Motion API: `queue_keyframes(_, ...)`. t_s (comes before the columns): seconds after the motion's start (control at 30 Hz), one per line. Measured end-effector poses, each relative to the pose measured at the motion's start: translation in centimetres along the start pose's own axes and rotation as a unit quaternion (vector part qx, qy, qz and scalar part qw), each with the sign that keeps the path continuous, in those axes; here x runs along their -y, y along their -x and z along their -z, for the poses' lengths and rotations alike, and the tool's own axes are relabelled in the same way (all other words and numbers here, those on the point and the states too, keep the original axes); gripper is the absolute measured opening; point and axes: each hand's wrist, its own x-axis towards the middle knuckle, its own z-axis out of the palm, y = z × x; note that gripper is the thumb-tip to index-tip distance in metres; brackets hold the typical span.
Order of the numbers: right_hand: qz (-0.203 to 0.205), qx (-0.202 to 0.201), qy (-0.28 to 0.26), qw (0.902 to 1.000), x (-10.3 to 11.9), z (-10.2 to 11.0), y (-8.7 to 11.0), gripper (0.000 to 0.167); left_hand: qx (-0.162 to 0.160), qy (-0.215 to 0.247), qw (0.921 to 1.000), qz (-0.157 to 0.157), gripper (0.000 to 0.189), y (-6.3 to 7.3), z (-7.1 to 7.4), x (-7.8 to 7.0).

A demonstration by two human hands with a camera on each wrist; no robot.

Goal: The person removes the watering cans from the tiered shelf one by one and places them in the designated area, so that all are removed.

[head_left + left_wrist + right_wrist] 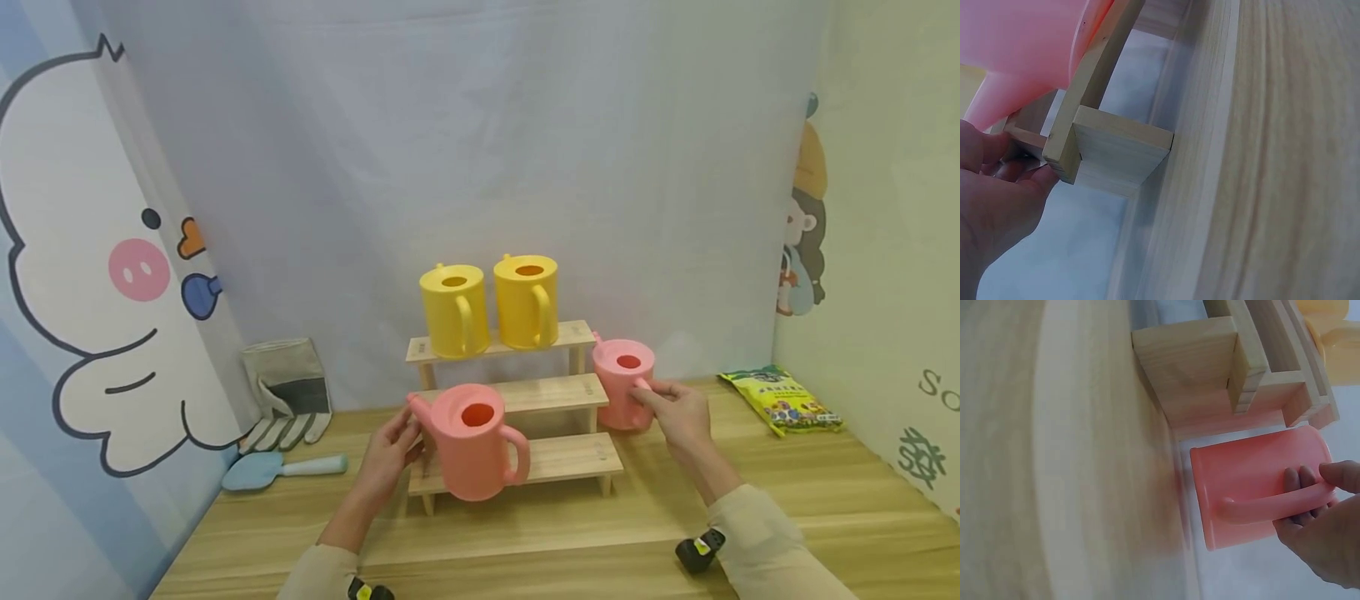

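A pink watering can (471, 462) stands on the lowest tier of a three-tier wooden stand (555, 457), its spout pointing left. My left hand (392, 450) is at the stand's left end, just below the spout; its fingers (1040, 180) are bent close to the wood, and I cannot tell whether they grip it. With my right hand (678, 412) I hold a second pink watering can (1254, 469) by its handle, thumb on top and fingers through the loop. This can is upright, beside the stand's right end; whether its base touches the table is unclear.
Two yellow watering cans (454, 312) stand side by side on the top tier. At the left of the table lie a light-blue hand trowel (258, 472) and a work glove (288, 383) against the wall. A yellow-green packet (782, 400) lies at the back right.
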Motion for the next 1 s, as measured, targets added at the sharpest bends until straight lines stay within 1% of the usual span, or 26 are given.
queue_keyframes(0.23, -0.004, 0.019, -0.007, 0.9998, -0.52, -0.29, -0.18, 0.042, -0.002, -0.003, 1.0, -0.002, 0.049, 0.06, -0.06, -0.1)
queue_keyframes(0.33, -0.008, 0.037, -0.016, 0.9992, -0.66, -0.23, -0.3, 0.042, -0.003, -0.005, 1.0, -0.001, 0.049, 0.11, -0.1, -0.11)
queue_keyframes(0.47, -0.011, 0.066, 0.003, 0.9978, -0.63, -0.07, -0.37, 0.047, -0.006, -0.004, 1.0, -0.001, 0.049, 0.17, -0.13, -0.15)
queue_keyframes(0.57, -0.005, 0.086, 0.022, 0.9961, -0.61, 0.07, -0.38, 0.05, -0.005, -0.004, 1.0, -0.002, 0.049, 0.22, -0.18, -0.24)
queue_keyframes(0.77, 0.013, 0.136, 0.02, 0.9904, -0.64, 0.22, -0.37, 0.048, -0.009, -0.002, 1.0, 0.0, 0.049, 0.27, -0.25, -0.37)
queue_keyframes(1.0, 0.016, 0.152, 0.034, 0.9877, -0.57, 0.38, -0.26, 0.05, -0.007, 0.004, 1.0, -0.001, 0.049, 0.09, -0.23, -0.2)
